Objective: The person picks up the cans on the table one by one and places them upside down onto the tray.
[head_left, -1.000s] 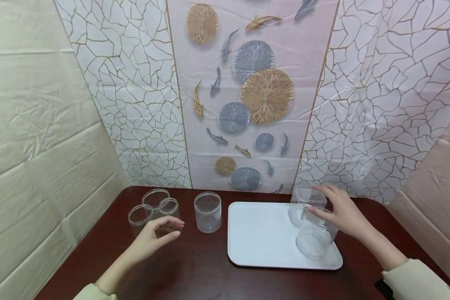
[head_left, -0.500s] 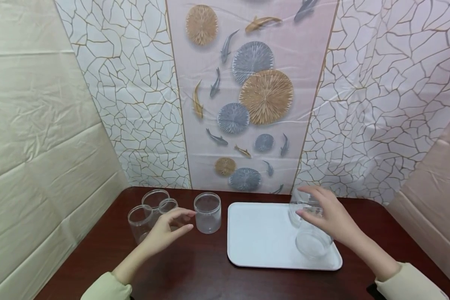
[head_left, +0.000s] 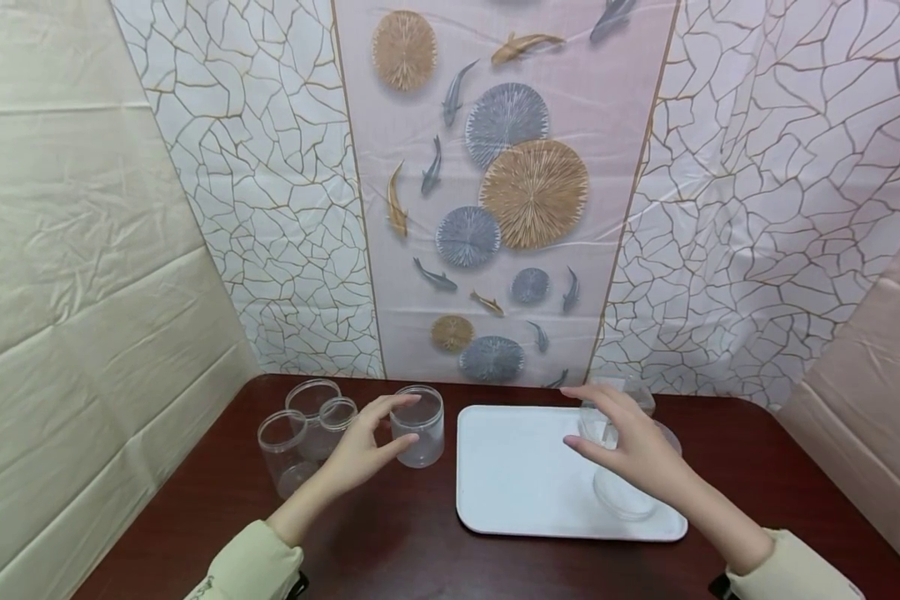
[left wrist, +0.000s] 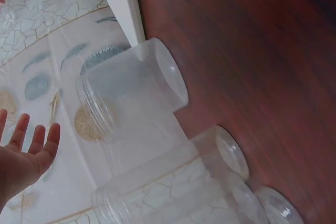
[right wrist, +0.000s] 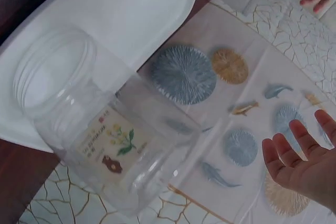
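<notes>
A clear cylindrical jar (head_left: 424,452) stands upright left of the white tray (head_left: 510,467). My left hand (head_left: 363,443) overlaps its near side in the head view, thumb and fingers spread. In the left wrist view that same jar (left wrist: 131,87) shows apart from the left hand (left wrist: 25,161). My right hand (head_left: 633,450) hovers over the tray's right part with fingers spread, holding nothing. Clear containers (head_left: 624,493) are partly hidden behind it. The right wrist view shows one jar (right wrist: 113,140) with a threaded mouth and a floral label, apart from the fingers (right wrist: 270,156).
Several more clear jars (head_left: 281,446) stand grouped at the left side of the dark red-brown table (head_left: 420,558). A patterned cloth (head_left: 495,275) rises behind the table, with beige cloth walls (head_left: 82,333) at the sides.
My left hand has moved right from the grouped jars to the single jar. The right hand has shifted left over the tray, away from the containers there. The jars have stayed put.
</notes>
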Action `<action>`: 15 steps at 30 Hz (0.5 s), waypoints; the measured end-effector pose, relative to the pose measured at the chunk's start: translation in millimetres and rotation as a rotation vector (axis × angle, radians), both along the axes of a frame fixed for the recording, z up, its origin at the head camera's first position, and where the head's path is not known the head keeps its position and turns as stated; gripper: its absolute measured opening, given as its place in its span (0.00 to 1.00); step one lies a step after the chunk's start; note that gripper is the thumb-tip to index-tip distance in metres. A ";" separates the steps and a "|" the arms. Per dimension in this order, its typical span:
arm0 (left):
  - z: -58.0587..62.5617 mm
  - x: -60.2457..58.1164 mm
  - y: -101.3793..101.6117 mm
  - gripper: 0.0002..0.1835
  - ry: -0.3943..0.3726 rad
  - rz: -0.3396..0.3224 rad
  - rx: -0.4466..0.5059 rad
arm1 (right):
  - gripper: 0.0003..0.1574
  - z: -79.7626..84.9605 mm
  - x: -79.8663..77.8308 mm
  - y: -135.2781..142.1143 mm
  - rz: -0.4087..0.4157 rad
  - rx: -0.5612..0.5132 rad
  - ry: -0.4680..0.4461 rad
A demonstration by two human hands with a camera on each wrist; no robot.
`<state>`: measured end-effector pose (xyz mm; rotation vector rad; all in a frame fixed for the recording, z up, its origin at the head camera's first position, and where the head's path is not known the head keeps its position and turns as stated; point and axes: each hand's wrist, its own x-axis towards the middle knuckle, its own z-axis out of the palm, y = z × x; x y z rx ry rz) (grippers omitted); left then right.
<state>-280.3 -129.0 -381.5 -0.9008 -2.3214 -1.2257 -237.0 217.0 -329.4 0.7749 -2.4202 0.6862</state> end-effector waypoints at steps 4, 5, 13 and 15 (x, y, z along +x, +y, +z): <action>2.4 -4.3 9.9 0.26 0.027 0.015 -0.030 | 0.32 -6.1 -1.9 -4.0 0.022 -0.010 -0.016; 3.1 -5.5 11.9 0.26 0.028 0.017 -0.035 | 0.32 -7.4 -2.2 -4.9 0.025 -0.011 -0.019; 6.2 -17.1 24.9 0.31 0.045 0.078 -0.106 | 0.31 -15.2 -2.2 -11.5 0.036 -0.003 -0.057; 7.4 -21.0 28.7 0.32 0.045 0.098 -0.129 | 0.31 -17.6 -1.7 -12.9 0.027 0.004 -0.061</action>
